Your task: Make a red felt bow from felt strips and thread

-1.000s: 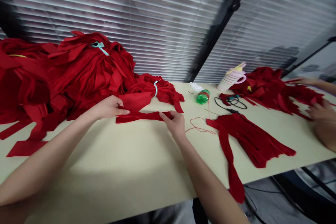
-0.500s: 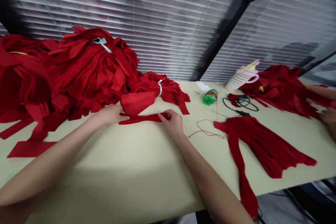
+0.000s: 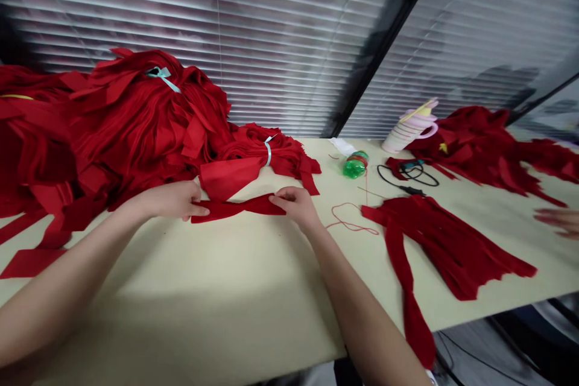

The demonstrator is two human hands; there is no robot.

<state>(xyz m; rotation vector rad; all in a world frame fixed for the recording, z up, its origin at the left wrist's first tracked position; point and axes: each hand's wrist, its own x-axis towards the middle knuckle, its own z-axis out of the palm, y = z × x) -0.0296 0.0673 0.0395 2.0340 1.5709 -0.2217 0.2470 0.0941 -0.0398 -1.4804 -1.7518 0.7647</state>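
Observation:
A narrow strip of red felt [image 3: 237, 207] lies across the cream table [image 3: 217, 289] in front of me. My left hand [image 3: 174, 200] pinches its left end, fingers closed over the cloth. At the strip's right end my right hand [image 3: 294, 204] grips it with curled fingers. Just behind the strip sits a tied bundle of red felt [image 3: 253, 160] with a pale band round it.
A big heap of red felt pieces [image 3: 113, 126] fills the left. More red strips [image 3: 446, 244] lie to the right, one hanging over the table edge. Red thread [image 3: 350, 224], a green bottle [image 3: 354, 166], black cable [image 3: 409, 176] and stacked cups [image 3: 409, 126] sit beyond. Another person's hand [image 3: 558, 221] shows at the far right.
The strip has been drawn a little towards me and to the left, both hands still holding its ends. The other person's hands have moved back towards the right edge.

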